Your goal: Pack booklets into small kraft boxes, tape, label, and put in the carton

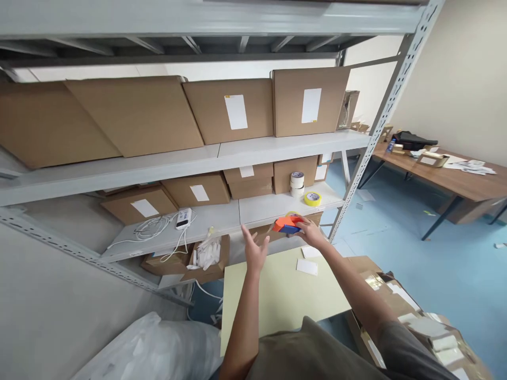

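Orange-and-blue tape dispenser (287, 226) is pinched by the right hand's (311, 234) fingers, near the pale-yellow rectangular surface's (273, 295) far edge; its long axis points toward the nearby left hand (255, 254), fingers spread.

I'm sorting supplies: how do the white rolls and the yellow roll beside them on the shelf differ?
Colour: the white rolls are white-sided, the yellow roll bright yellow. Arrangement: the white rolls form a stack of two; the yellow roll lies singly. Both rest on the same shelf.
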Tool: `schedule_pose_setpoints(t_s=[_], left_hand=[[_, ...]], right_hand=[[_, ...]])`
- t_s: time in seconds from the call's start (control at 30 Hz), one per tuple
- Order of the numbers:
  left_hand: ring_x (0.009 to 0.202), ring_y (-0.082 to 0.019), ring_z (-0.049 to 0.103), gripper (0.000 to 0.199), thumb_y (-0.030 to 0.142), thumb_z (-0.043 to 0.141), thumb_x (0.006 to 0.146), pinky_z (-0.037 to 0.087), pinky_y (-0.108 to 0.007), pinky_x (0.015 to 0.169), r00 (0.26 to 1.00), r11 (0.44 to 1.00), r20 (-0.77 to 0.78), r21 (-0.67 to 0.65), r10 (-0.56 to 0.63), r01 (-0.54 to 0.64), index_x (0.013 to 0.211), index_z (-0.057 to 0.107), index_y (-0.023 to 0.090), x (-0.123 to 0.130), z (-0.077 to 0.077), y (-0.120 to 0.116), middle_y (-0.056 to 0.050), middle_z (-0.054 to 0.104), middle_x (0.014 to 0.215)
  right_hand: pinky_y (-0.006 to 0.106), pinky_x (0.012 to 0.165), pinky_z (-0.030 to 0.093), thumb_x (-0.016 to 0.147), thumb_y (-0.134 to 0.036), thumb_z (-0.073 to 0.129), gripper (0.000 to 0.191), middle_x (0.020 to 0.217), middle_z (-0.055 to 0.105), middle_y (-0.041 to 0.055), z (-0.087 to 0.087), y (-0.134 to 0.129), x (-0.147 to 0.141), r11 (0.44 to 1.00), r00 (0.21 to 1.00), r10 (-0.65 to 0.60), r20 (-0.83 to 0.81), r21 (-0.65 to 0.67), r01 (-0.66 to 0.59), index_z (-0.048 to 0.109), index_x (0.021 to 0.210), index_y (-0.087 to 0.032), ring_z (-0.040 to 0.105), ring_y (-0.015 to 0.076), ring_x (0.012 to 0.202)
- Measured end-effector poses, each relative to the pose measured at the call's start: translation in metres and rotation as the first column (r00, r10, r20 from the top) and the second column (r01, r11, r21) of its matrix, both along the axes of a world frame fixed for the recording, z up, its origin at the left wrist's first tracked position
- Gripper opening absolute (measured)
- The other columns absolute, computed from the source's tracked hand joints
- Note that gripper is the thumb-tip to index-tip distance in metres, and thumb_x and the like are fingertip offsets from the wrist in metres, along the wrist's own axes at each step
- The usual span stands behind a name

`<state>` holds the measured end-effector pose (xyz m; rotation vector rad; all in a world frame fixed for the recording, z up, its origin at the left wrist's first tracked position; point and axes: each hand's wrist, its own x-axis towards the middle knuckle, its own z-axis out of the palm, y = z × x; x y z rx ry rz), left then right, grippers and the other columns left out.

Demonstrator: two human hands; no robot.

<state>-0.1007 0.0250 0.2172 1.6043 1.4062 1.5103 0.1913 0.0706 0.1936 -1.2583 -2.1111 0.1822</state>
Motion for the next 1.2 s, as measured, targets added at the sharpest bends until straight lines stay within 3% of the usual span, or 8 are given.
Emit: schedule_pose_setpoints(t_s=[0.1,0.33,0.47,0.6,0.73,0.87,1.03,1.2], left_hand=[[0.130,-0.031,0.062,0.105,0.050,0.072,0.090,0.058,-0.039,0.099,0.999,0.998,-0.009,-0.044,0.045,-0.045,0.170,0.006,0.031,0.001,-0.004,-0.001,-0.013,0.025,0.173],[0.109,-0.023,0.070,0.071,0.036,0.064,0.093,0.061,-0.036,0.087,0.981,0.979,-0.111,-0.113,0.159,-0.172,0.160,0.039,0.032,0.000,-0.022,-0.024,-0.013,0.053,0.155],[0.101,-0.022,0.072,0.070,0.034,0.066,0.092,0.062,-0.034,0.081,0.965,0.957,-0.111,-0.143,0.239,-0.253,0.158,0.044,0.031,0.004,-0.029,-0.043,-0.014,0.061,0.145],[0.101,-0.021,0.072,0.065,0.033,0.066,0.092,0.062,-0.034,0.080,0.946,0.934,-0.110,-0.160,0.304,-0.318,0.155,0.049,0.032,0.002,-0.031,-0.057,-0.012,0.061,0.145],[0.101,-0.020,0.071,0.059,0.030,0.066,0.091,0.061,-0.030,0.077,0.930,0.915,-0.131,-0.176,0.344,-0.364,0.149,0.056,0.029,-0.001,-0.037,-0.065,-0.011,0.066,0.135],[0.106,-0.021,0.071,0.054,0.027,0.066,0.089,0.061,-0.031,0.080,0.924,0.899,-0.143,-0.219,0.356,-0.380,0.143,0.062,0.029,-0.005,-0.049,-0.074,-0.010,0.064,0.140],[0.127,-0.025,0.063,0.051,0.025,0.065,0.091,0.057,-0.038,0.099,0.895,0.862,-0.215,-0.256,0.390,-0.437,0.142,0.063,0.028,-0.017,-0.067,-0.096,-0.010,0.065,0.142],[0.127,-0.026,0.063,0.049,0.026,0.062,0.092,0.056,-0.041,0.100,0.858,0.796,-0.242,-0.324,0.452,-0.511,0.141,0.063,0.028,-0.045,-0.083,-0.137,-0.010,0.065,0.142]], right_hand=[[0.054,0.117,0.040,0.088,-0.021,0.070,0.027,0.139,0.068,0.0111,0.001,0.044,0.007,0.999,0.998,-0.030,0.048,-0.010,0.030,0.074,0.115,-0.026,0.047,0.0331,0.147],[0.058,0.127,0.018,0.087,-0.014,0.064,0.043,0.136,0.071,0.0149,0.007,0.145,0.012,0.981,0.954,-0.058,0.295,-0.161,0.109,0.072,0.128,-0.022,0.042,0.0323,0.150],[0.061,0.127,0.015,0.082,-0.011,0.068,0.044,0.124,0.076,0.0174,-0.001,0.179,0.013,0.965,0.934,-0.014,0.358,-0.241,0.107,0.075,0.124,-0.019,0.055,0.0362,0.138],[0.067,0.123,0.019,0.079,-0.021,0.076,0.043,0.123,0.075,0.0182,-0.014,0.193,0.018,0.981,0.958,-0.016,0.286,-0.180,0.070,0.075,0.122,-0.021,0.049,0.0412,0.142],[0.068,0.119,0.028,0.086,-0.041,0.074,0.047,0.133,0.071,0.0168,-0.026,0.185,0.015,0.999,0.980,-0.048,0.192,-0.001,0.049,0.070,0.129,-0.024,0.046,0.0423,0.143],[0.061,0.115,0.040,0.091,-0.046,0.068,0.051,0.133,0.070,0.0177,-0.041,0.152,-0.008,0.993,0.995,0.097,0.025,0.070,-0.098,0.066,0.135,-0.019,0.045,0.0411,0.143],[0.057,0.114,0.046,0.094,-0.048,0.063,0.051,0.129,0.072,0.0136,-0.069,0.095,-0.056,0.961,0.949,0.273,-0.157,0.005,-0.275,0.065,0.138,-0.021,0.048,0.0370,0.143],[0.057,0.115,0.046,0.095,-0.045,0.062,0.044,0.130,0.072,0.0129,-0.109,0.034,-0.107,0.898,0.898,0.381,-0.222,-0.144,-0.417,0.069,0.133,-0.023,0.053,0.0357,0.140]])
